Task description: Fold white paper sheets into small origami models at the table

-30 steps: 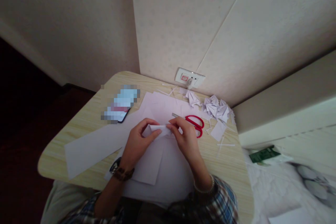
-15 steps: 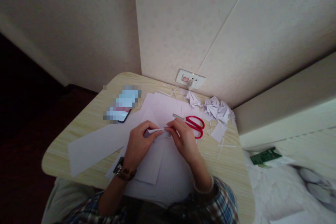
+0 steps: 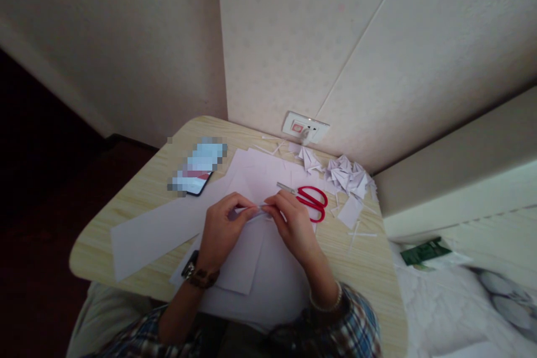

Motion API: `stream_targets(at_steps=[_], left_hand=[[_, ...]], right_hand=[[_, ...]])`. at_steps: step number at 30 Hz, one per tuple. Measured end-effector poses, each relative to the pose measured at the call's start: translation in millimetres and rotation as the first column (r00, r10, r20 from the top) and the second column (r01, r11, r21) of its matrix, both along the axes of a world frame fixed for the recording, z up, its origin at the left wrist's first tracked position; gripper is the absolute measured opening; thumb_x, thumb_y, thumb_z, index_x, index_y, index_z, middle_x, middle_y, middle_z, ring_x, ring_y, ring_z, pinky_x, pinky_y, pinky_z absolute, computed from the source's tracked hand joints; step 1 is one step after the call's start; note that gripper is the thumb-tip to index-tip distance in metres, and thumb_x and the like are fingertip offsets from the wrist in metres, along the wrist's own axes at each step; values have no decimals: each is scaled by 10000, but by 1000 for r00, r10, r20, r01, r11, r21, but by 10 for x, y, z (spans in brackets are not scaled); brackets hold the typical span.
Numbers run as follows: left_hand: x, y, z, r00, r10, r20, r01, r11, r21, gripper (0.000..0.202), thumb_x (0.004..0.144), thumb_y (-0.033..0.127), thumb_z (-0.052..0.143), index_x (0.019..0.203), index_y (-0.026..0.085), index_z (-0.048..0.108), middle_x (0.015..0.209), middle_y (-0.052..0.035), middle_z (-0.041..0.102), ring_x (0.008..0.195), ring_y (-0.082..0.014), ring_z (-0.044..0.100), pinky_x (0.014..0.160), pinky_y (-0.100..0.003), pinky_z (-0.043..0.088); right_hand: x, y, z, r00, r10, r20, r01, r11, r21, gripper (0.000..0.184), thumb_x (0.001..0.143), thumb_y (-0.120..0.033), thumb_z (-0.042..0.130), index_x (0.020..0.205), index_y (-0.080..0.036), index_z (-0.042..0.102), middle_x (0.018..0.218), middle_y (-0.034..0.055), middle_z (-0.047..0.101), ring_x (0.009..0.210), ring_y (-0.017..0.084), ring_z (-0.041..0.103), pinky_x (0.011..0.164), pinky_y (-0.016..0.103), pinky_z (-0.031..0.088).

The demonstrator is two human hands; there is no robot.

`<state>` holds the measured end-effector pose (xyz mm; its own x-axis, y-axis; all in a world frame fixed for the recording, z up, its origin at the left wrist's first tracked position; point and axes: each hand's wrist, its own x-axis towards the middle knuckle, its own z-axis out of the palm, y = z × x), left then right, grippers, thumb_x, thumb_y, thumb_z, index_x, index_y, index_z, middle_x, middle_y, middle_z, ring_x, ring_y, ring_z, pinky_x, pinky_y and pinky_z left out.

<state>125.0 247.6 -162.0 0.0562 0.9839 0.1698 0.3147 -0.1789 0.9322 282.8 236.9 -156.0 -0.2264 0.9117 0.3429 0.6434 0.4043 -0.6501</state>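
Observation:
Between my fingertips is a small folded piece of white paper (image 3: 260, 210), mostly covered by the fingers. My left hand (image 3: 226, 224) pinches its left end between thumb and forefinger. On its right end my right hand (image 3: 291, 224) pinches it the same way. Both hands hover over white paper sheets (image 3: 247, 263) spread on the table. Just beyond my right hand lie red-handled scissors (image 3: 311, 203), their blades pointing left and partly behind the hand. Several folded white paper pieces (image 3: 344, 172) are heaped at the back right.
A phone (image 3: 197, 170) with a blurred screen lies at the table's back left. Paper strips (image 3: 361, 234) and a small paper rectangle (image 3: 349, 211) rest on the wooden table (image 3: 369, 291) at right. A wall socket (image 3: 305, 127) with a plug sits behind; a green packet (image 3: 425, 250) lies beyond the right edge.
My fingertips have closed further over the folded paper, so less of it shows on the left. The scissors and sheets lie as before; the view has shifted very slightly.

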Motion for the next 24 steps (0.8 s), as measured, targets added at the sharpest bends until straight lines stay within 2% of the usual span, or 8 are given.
stream_targets(at_steps=[9, 13, 15, 20, 24], left_hand=[[-10, 10, -35, 995, 63, 73, -61, 997, -36, 103, 746, 254, 628, 678, 177, 642, 681, -1, 662, 685, -170, 601, 653, -257, 459], [-12, 21, -46, 988, 52, 143, -47, 998, -41, 103, 749, 262, 632, 695, 174, 642, 695, -5, 660, 699, -166, 601, 660, -251, 461], [-11, 25, -35, 983, 30, 183, -21, 998, -55, 100, 742, 260, 639, 690, 175, 639, 692, -3, 655, 702, -164, 595, 668, -250, 459], [-2, 28, -3, 960, -40, 278, 73, 992, -107, 118, 728, 289, 660, 700, 179, 627, 711, -1, 637, 732, -165, 595, 702, -257, 474], [7, 23, -9, 942, -116, 315, 170, 974, -148, 132, 705, 293, 683, 728, 179, 621, 724, 2, 649, 723, -164, 621, 680, -259, 495]], right_hand=[[-15, 23, 16, 964, -102, -244, 72, 989, -129, 71, 846, -254, 594, 885, -196, 607, 774, 14, 616, 745, 162, 577, 697, 280, 457], [-36, 44, -38, 871, -193, -452, 87, 966, -245, 292, 762, -263, 661, 1032, -219, 560, 871, 23, 611, 801, 158, 599, 736, 279, 490], [-43, 54, -63, 821, -231, -522, 86, 954, -287, 343, 731, -282, 679, 1043, -224, 550, 884, 22, 603, 814, 156, 600, 737, 275, 494], [-48, 71, -83, 782, -204, -588, -3, 943, -332, 148, 750, -323, 642, 783, -196, 573, 702, -14, 593, 667, 135, 570, 654, 256, 455], [-45, 53, -68, 798, -216, -562, 42, 951, -306, 180, 761, -304, 626, 662, -190, 529, 570, -51, 504, 558, 112, 478, 564, 232, 378]])
